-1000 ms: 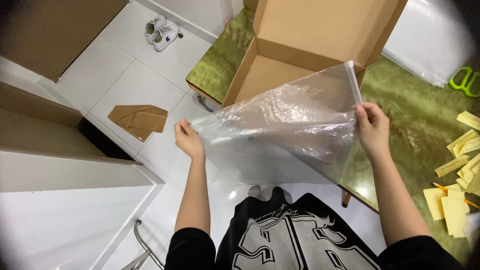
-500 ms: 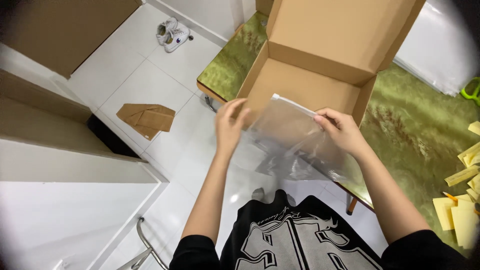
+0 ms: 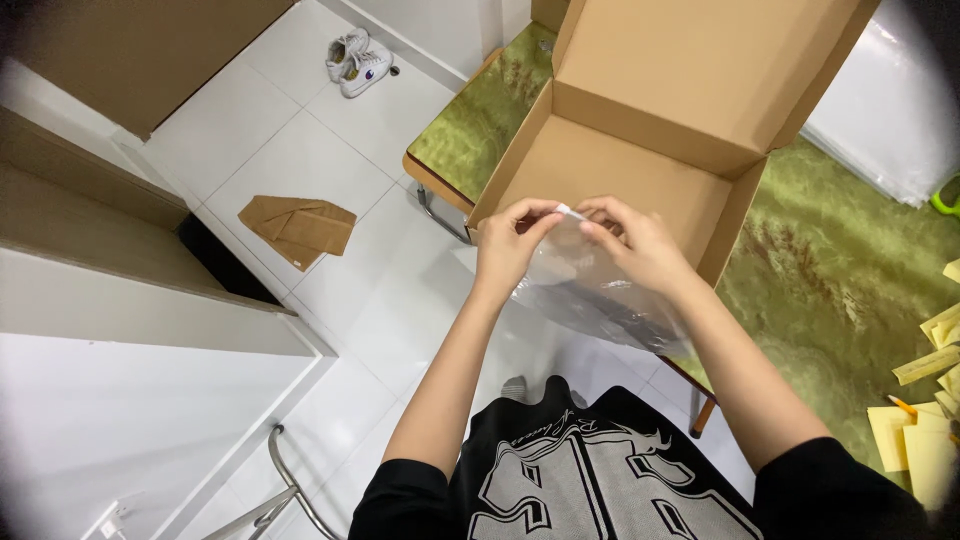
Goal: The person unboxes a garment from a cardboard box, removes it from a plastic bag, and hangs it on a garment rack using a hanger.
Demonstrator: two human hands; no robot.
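Note:
A clear plastic bag hangs crumpled between my hands, just in front of an open brown cardboard box. My left hand pinches the bag's top edge from the left. My right hand pinches the same edge from the right, the fingertips of both hands almost touching. The box stands on a green marbled table with its lid tilted up at the back; its inside looks bare.
Yellow paper slips and a pencil lie at the table's right edge. A stack of clear bags sits behind the box. On the white tiled floor lie a flattened brown cardboard piece and white shoes. Cardboard sheets lean at left.
A second ago my hands held the bag spread wide. They have moved together, and the bag now hangs folded and bunched below them.

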